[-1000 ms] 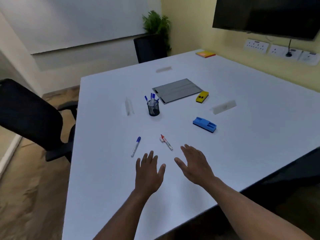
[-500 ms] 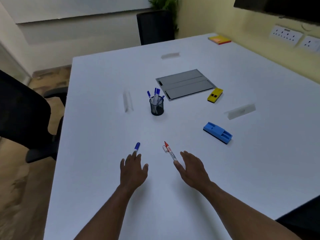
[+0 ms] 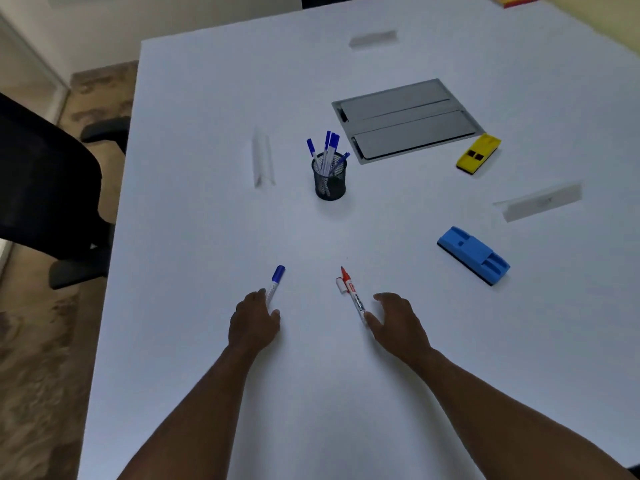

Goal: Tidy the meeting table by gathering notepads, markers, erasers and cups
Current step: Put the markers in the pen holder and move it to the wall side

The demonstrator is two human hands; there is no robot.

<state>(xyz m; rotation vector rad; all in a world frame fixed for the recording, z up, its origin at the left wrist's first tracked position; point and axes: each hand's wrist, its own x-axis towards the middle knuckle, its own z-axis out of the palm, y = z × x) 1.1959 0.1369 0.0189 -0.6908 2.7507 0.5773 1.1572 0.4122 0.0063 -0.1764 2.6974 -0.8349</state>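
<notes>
both hands low on the white surface (image 3: pixel 194 237), left hand (image 3: pixel 254 322) pinching the blue marker (image 3: pixel 274 284) by its tail, right hand (image 3: pixel 394 322) half curled, thumb touching the uncapped red marker (image 3: pixel 353 294), probably for dropping into the mesh cup (image 3: pixel 330 180) beyond.

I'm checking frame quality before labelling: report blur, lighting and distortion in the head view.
Head view: dim, even light with soft shadows and no glare; wide-angle bending slants the table edge; the far name stands smear with motion blur, while the mesh pen cup, blue eraser and both markers near the left hand and right hand stay fairly sharp.
</notes>
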